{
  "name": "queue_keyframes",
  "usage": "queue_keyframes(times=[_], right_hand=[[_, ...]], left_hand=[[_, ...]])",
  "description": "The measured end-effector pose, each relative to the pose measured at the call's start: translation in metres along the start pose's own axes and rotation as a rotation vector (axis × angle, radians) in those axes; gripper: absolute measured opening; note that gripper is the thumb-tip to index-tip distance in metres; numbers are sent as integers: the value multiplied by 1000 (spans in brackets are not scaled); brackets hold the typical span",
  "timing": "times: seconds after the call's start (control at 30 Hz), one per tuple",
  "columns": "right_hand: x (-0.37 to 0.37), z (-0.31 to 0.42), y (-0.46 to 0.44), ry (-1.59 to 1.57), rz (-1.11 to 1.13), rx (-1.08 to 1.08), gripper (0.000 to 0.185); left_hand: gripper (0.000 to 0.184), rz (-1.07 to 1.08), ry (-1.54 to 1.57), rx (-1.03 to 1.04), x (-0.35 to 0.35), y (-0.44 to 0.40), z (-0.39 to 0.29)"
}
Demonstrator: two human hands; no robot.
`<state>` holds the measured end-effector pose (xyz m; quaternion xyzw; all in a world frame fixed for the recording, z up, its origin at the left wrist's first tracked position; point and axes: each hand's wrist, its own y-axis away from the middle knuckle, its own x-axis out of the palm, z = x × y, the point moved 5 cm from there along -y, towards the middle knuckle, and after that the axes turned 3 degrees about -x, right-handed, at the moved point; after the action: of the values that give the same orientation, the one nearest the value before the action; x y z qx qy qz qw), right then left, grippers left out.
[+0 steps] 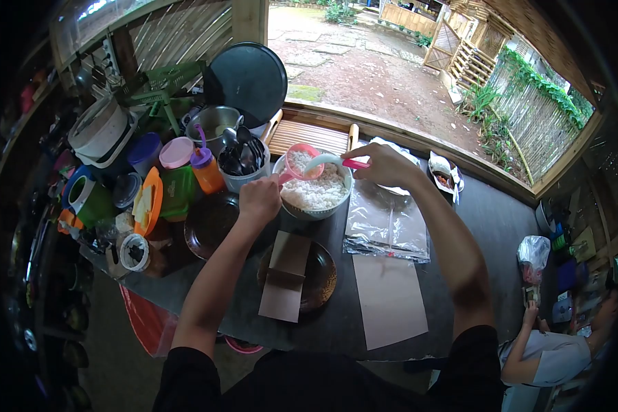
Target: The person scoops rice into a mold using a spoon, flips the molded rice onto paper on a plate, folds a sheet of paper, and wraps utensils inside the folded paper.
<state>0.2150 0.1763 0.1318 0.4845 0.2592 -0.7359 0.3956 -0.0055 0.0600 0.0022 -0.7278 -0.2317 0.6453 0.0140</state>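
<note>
The left hand [260, 199] grips the pink cup [313, 176], which holds rice; the right hand [386, 165] grips the spoon [321, 160], its head at the cup's rim. Between and just beyond the hands sits the bowl [310, 214] of rice [316, 196]. The utensil tub [239, 182] crowds the left hand's far side. Beyond both hands runs the window sill [474, 169]; bare table [491, 220] stretches right of the right forearm.

Kitchen: cooked rice [317, 198], spoons [232, 159], metal pot [205, 141].
</note>
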Motion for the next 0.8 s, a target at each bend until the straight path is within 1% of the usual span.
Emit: queue_keyframes(times=[0.03,0.1,0.17,0.23,0.27,0.3,0.37,0.4,0.47,0.5,0.57,0.6,0.63,0.7,0.73,0.77,0.8], right_hand=[[-5,2,0,2,-1,-3,45],[-23,3,6,-8,-53,99,46],[-34,6,10,-39,-57,96,45],[-34,7,10,-49,-14,44,45],[-33,12,13,53,5,-5,44],[-24,12,12,15,15,1,43],[-10,7,10,133,-33,-7,42],[-11,6,10,135,-33,-9,42],[-16,5,8,36,1,-27,42],[-20,7,10,36,1,-26,42],[-30,8,14,-30,8,72,43],[-26,7,12,-59,46,74,43],[-21,6,12,-60,45,76,43],[-11,0,11,46,2,61,44],[-15,1,11,46,-54,-26,45],[-19,-1,11,48,-55,-28,45],[-26,-2,12,-5,-55,69,45]], left_hand=[[20,3,3,-16,-3,1,0],[21,10,8,-31,-6,2,0],[22,10,18,-36,-7,1,2],[22,19,25,-40,-7,-1,5],[22,27,32,-44,-6,-1,5],[22,26,34,-41,-7,-2,3],[21,28,16,0,-9,-2,-3],[21,26,17,-2,-8,0,-4],[20,31,21,-43,-5,2,-3],[20,32,21,-42,-5,2,-3],[20,30,32,-41,-6,2,-1],[20,30,32,-41,-8,2,-2],[20,47,34,-37,-10,2,-3],[20,62,40,-34,-9,2,-4],[21,62,51,-62,-6,2,0],[22,61,62,-90,-5,2,4],[22,61,63,-90,-3,1,6]])
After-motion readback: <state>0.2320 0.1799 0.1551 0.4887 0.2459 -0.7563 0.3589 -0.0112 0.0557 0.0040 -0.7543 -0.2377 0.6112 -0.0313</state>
